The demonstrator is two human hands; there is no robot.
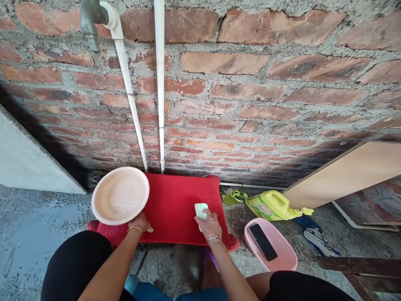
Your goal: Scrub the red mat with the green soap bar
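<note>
A red cloth (175,205) lies flat over a low, bench-like surface against the wall. A pale pink basin (120,196) stands on its left end, holding what looks like shallow water. My left hand (140,222) rests on the cloth close beside the basin's near rim. Its thumb is stretched out to the right, while its other fingers are mostly hidden. Towards the right end of the cloth, my right hand (210,225) is closed around a pale green rounded block (200,207); whether it is soap or a brush I cannot make out.
Right of the cloth are a green container (234,197), a yellow detergent bottle (272,205) lying tilted, and a pink tub (286,255) holding a dark flat object (263,241). Blue-and-white footwear (318,242) lies farther right. White pipes (159,83) and a grey tap (90,25) line the brick wall.
</note>
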